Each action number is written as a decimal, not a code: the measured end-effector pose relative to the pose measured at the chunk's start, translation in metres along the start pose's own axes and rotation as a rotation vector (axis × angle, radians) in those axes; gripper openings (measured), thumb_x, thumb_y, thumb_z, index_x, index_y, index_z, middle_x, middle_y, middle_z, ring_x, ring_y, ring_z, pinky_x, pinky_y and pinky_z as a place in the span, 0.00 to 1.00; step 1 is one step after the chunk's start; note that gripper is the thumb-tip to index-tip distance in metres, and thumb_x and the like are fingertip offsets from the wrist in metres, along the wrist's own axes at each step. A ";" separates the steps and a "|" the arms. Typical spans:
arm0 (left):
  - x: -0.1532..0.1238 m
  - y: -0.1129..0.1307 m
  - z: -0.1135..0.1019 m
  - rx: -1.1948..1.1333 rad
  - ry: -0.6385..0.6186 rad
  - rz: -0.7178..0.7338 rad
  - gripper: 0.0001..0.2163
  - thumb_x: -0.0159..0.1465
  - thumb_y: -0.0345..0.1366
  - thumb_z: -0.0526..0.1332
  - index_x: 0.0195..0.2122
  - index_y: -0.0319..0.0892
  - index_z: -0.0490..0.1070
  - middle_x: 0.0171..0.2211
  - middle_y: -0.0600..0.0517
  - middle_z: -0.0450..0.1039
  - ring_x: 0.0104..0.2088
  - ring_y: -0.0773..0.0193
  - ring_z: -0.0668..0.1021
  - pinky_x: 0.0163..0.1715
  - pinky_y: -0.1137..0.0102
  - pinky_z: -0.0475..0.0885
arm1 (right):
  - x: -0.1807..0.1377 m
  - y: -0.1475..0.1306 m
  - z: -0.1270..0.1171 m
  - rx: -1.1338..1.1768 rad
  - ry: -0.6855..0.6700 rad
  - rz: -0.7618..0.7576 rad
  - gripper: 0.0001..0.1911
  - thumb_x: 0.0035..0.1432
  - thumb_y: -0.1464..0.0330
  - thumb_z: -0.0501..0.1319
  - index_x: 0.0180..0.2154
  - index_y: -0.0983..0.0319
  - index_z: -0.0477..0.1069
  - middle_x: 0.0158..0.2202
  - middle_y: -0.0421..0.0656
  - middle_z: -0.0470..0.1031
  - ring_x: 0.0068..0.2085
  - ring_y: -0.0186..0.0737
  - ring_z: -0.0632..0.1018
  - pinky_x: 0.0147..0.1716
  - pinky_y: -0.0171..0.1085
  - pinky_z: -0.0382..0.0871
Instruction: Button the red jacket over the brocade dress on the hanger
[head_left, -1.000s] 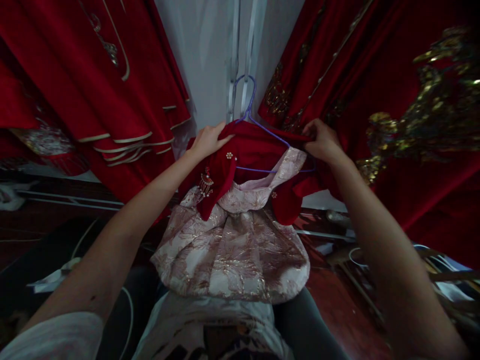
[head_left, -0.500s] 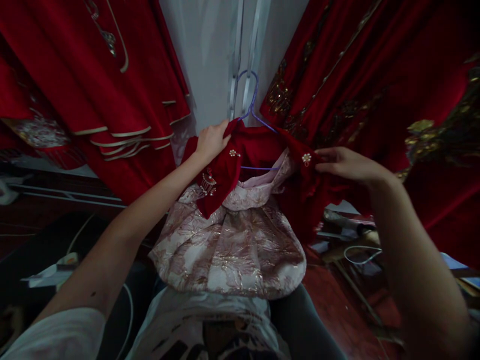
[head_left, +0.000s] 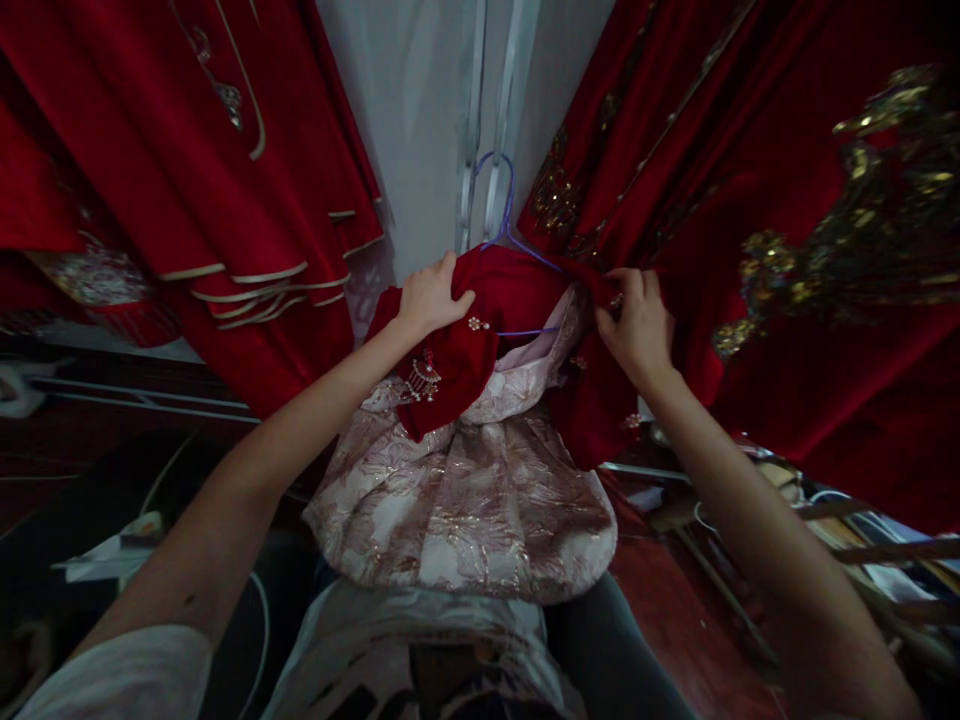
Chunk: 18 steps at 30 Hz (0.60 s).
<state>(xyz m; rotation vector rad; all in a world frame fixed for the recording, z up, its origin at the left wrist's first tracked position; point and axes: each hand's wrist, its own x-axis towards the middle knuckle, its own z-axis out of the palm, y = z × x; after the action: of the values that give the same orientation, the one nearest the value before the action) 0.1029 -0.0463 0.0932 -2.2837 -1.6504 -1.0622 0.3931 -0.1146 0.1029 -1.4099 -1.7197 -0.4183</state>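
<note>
A small red velvet jacket [head_left: 450, 385] hangs with a pale pink-and-gold brocade dress [head_left: 465, 510] on a purple wire hanger [head_left: 505, 205]. My left hand [head_left: 431, 298] is closed on the jacket's left shoulder, near a flower-shaped bead button. On the other side my right hand [head_left: 641, 325] pinches the jacket's right front edge by the collar, its fingers partly around a beaded ornament. A beaded fan-shaped ornament [head_left: 424, 377] dangles on the jacket's left front. The dress's lower part rests over my lap.
Red garments with pale trim [head_left: 270, 275] hang at left, and a red garment with gold sequins [head_left: 892, 190] at right. Behind the hanger stands a white cabinet with long metal handles [head_left: 471, 120]. Cluttered shelving [head_left: 862, 550] stands low at right.
My right hand has moved left and slightly up along the jacket's right front, drawing it inward. My left hand has shifted slightly down and right, still holding the shoulder.
</note>
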 end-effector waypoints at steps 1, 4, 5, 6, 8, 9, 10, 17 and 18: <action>0.000 0.000 0.000 0.003 0.005 0.003 0.24 0.60 0.46 0.59 0.53 0.38 0.61 0.43 0.39 0.74 0.48 0.45 0.74 0.48 0.59 0.66 | 0.005 0.001 -0.001 0.022 0.022 0.007 0.14 0.58 0.63 0.57 0.45 0.60 0.67 0.42 0.52 0.71 0.41 0.51 0.74 0.39 0.46 0.68; -0.001 0.002 0.000 0.004 0.014 0.009 0.25 0.60 0.46 0.59 0.54 0.38 0.61 0.43 0.39 0.74 0.48 0.45 0.74 0.48 0.59 0.66 | 0.020 0.004 0.002 0.164 0.064 0.085 0.17 0.63 0.54 0.51 0.35 0.59 0.68 0.29 0.45 0.70 0.33 0.45 0.73 0.36 0.42 0.66; -0.002 0.002 0.000 -0.001 0.015 0.012 0.25 0.60 0.46 0.59 0.55 0.38 0.60 0.44 0.39 0.74 0.48 0.45 0.74 0.48 0.59 0.66 | 0.024 0.005 0.005 0.220 0.061 0.120 0.21 0.63 0.51 0.48 0.31 0.59 0.67 0.26 0.43 0.68 0.31 0.43 0.71 0.34 0.41 0.65; -0.002 0.003 0.000 -0.007 0.017 0.017 0.25 0.60 0.46 0.59 0.55 0.38 0.60 0.44 0.39 0.74 0.49 0.45 0.74 0.48 0.59 0.66 | 0.027 0.004 0.009 0.271 0.040 0.147 0.24 0.63 0.48 0.47 0.29 0.59 0.65 0.24 0.41 0.66 0.29 0.41 0.70 0.32 0.39 0.64; -0.004 0.005 -0.001 -0.016 0.021 0.026 0.26 0.60 0.46 0.60 0.56 0.38 0.59 0.45 0.38 0.73 0.49 0.45 0.74 0.48 0.59 0.66 | 0.027 -0.002 0.020 0.343 -0.050 0.155 0.27 0.61 0.45 0.45 0.26 0.58 0.62 0.22 0.39 0.62 0.26 0.38 0.67 0.28 0.37 0.60; -0.004 0.006 -0.001 -0.019 0.021 0.027 0.27 0.60 0.46 0.60 0.56 0.37 0.59 0.45 0.37 0.73 0.49 0.45 0.74 0.48 0.59 0.66 | 0.024 -0.007 0.027 0.361 -0.114 0.130 0.27 0.60 0.44 0.46 0.25 0.58 0.61 0.21 0.38 0.62 0.25 0.37 0.65 0.27 0.36 0.58; -0.005 0.007 -0.002 -0.020 0.019 0.024 0.27 0.60 0.46 0.60 0.56 0.36 0.59 0.46 0.37 0.72 0.49 0.44 0.74 0.48 0.58 0.67 | 0.020 -0.015 0.034 0.371 -0.187 0.091 0.27 0.60 0.44 0.48 0.24 0.58 0.60 0.21 0.38 0.61 0.25 0.37 0.65 0.27 0.36 0.57; -0.008 0.008 -0.012 0.002 -0.025 -0.024 0.28 0.59 0.45 0.59 0.57 0.36 0.57 0.51 0.35 0.69 0.53 0.40 0.71 0.52 0.55 0.65 | -0.019 -0.085 0.061 0.485 -0.495 -0.152 0.19 0.63 0.49 0.49 0.31 0.57 0.60 0.24 0.37 0.64 0.25 0.37 0.67 0.28 0.35 0.58; -0.008 0.007 -0.012 0.001 -0.030 -0.025 0.28 0.59 0.45 0.60 0.57 0.35 0.57 0.51 0.34 0.68 0.54 0.40 0.71 0.53 0.54 0.64 | -0.021 -0.091 0.060 0.505 -0.504 -0.159 0.19 0.64 0.50 0.48 0.31 0.57 0.61 0.25 0.37 0.65 0.26 0.37 0.68 0.29 0.35 0.59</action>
<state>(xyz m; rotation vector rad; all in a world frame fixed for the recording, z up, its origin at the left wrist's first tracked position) 0.1022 -0.0607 0.0989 -2.2960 -1.6945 -1.0368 0.2859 -0.1133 0.0738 -1.0581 -2.1524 0.3088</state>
